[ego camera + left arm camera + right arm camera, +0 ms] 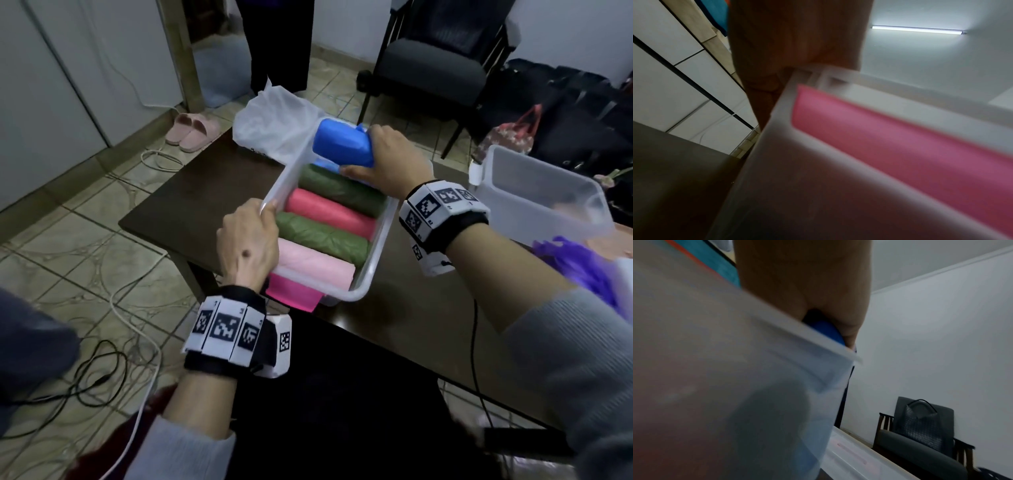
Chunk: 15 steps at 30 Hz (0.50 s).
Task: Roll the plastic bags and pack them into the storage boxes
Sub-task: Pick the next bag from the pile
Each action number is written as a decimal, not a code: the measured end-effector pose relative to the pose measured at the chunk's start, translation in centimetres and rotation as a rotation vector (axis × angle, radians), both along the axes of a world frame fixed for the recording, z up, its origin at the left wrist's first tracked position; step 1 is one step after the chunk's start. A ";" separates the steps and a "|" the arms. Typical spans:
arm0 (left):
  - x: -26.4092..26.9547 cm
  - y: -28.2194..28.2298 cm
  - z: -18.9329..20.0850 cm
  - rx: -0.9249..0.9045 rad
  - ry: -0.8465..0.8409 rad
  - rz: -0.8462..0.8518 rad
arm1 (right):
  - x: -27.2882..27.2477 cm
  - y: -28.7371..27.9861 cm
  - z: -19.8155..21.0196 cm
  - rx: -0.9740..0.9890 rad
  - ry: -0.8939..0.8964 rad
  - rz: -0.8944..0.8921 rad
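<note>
The rolled blue plastic bag [342,143] is gripped in the curled fingers of the right hand [390,161] above the far end of the translucent storage box [373,253], whose near-left rim is clasped by the left hand [248,243].

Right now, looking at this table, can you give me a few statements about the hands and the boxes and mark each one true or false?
1. The right hand holds a blue roll. True.
2. The left hand rests flat on the table. False: it grips the rim of the filled box.
3. The filled box holds green and pink rolls. True.
4. The second box at the right is packed full. False: no rolls show in it.
</note>
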<state>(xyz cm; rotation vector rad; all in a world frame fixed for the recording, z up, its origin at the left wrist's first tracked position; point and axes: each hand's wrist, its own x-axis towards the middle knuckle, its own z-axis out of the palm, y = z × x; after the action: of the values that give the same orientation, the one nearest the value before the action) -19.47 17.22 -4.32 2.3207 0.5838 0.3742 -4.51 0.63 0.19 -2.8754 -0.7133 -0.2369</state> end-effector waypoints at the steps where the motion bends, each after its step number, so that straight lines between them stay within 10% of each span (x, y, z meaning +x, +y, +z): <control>1: -0.4 0.0 -0.1 -0.008 -0.023 0.004 | -0.1 0.3 -0.1 -0.032 -0.024 0.005; 15: -1.6 0.1 -0.6 -0.044 -0.126 0.015 | -0.6 1.0 0.2 -0.153 -0.108 0.064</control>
<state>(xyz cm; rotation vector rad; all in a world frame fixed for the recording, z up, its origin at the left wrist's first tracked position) -21.07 17.33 -4.95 2.2332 0.5420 0.5056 -5.10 1.63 0.43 -2.9963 -0.8780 -0.3459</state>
